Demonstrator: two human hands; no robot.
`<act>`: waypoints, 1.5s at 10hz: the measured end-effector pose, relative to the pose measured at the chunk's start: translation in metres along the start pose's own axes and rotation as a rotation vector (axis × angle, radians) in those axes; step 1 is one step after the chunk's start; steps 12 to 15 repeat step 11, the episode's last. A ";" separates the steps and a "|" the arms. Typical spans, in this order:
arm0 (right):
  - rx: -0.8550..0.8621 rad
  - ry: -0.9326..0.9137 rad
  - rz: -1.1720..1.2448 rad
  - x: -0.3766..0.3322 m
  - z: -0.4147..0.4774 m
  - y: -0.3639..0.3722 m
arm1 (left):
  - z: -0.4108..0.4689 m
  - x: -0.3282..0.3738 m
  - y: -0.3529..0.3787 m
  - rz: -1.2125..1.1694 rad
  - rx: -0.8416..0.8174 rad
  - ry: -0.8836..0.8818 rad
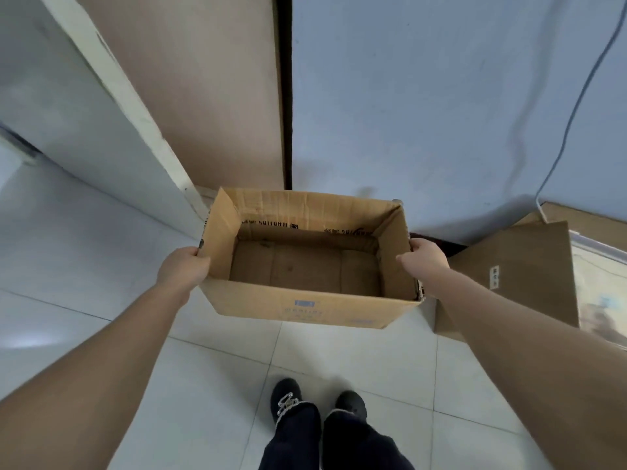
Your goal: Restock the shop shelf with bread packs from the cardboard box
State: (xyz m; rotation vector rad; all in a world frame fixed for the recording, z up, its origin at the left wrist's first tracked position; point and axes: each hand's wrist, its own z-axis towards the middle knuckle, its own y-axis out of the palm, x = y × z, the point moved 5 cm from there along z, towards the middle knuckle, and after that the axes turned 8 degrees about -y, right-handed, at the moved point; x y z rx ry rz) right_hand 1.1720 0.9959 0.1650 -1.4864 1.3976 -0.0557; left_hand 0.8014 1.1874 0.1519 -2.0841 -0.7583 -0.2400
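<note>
gripping the cardboard box (305,308) at both ends with the hands: left hand (185,268) curled against the outside of the left wall near its far corner, fingertips mostly hidden; right hand (424,261) closed on the top edge of the right wall, with no telling how far the fingers reach inside. holding it level and clear of the tiled floor (339,368), just ahead of the dark shoes (288,398), open top facing up. looking straight down onto a bare brown bottom: no bread packs inside, none anywhere in view, and no shop shelf in view either. judging from that, probably done with the stocking itself and on to clearing away the emptied box, or else fetching a refill; cannot settle which. off to the right, flat on the floor beside the box, a flattened cardboard sheet (515,266), below a blue-grey wall (441,96) with a thin cable (576,106) trailing down it. next, most likely setting the box down near that sheet or folding it flat: calls for even grips to keep it level, a straight lowering, then release.
</note>
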 end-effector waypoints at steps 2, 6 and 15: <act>-0.040 0.014 0.005 0.034 0.064 0.051 | 0.064 -0.015 0.059 -0.052 -0.045 -0.069; -0.065 0.051 0.065 0.125 0.193 0.173 | 0.198 -0.060 0.194 -0.152 -0.104 -0.116; -0.236 0.096 -0.025 0.162 0.250 0.239 | 0.257 -0.085 0.282 -0.056 -0.275 -0.223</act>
